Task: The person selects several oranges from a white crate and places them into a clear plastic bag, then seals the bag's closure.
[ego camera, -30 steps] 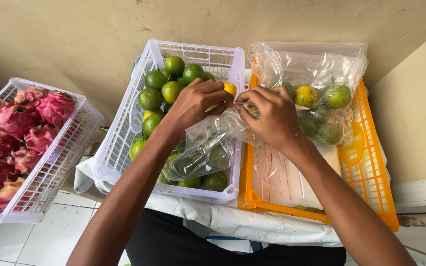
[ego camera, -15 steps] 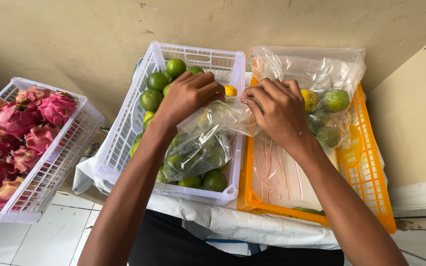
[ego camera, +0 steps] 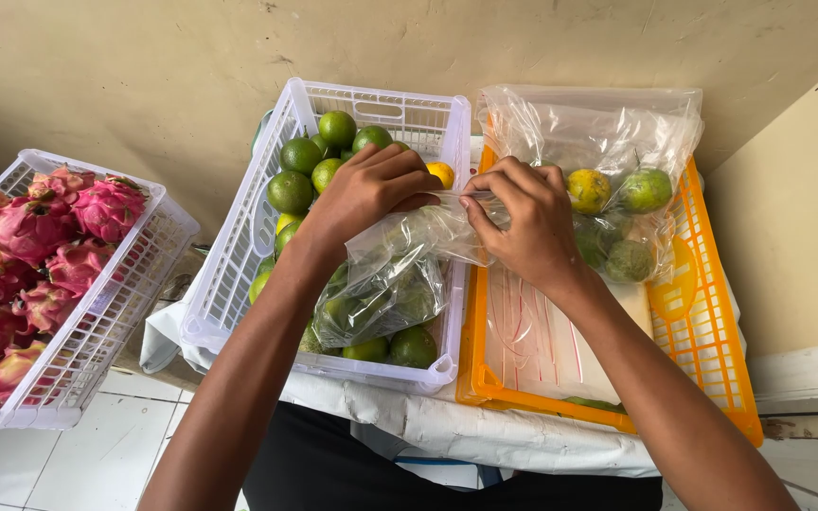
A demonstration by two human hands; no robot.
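You've got both hands on the neck of a clear plastic bag (ego camera: 385, 289) of green citrus: left hand (ego camera: 371, 189) closed around the gathered top from the far-left side, right hand (ego camera: 523, 222) pinching the same twisted plastic with fingertips (ego camera: 473, 202) just beside it. Both hands are tight on the film, nothing else in either. The bag hangs over the near half of the white basket (ego camera: 239, 274), its belly resting on or just above the loose green citrus (ego camera: 310, 161) there; I can't tell if it bears weight. Risks as I read them: the film is thin and stretched at the neck, so a hard twist or pull could tear it or slip the pinch, dropping fruit back into the basket or over its near rim. The bag also sits close to the rim between the white basket and the orange tray (ego camera: 702, 312), so it could snag there on a swing to the right. Room: the white basket is hemmed by the wall on the far side and touches the orange tray on the right. That tray already holds a second clear bag (ego camera: 608, 142) of fruit at its far end, with flat plastic sheets on the near part. To the left, a basket of dragon fruit (ego camera: 40, 255) stands well apart, with a gap of floor between. The near table edge is right below your forearms.
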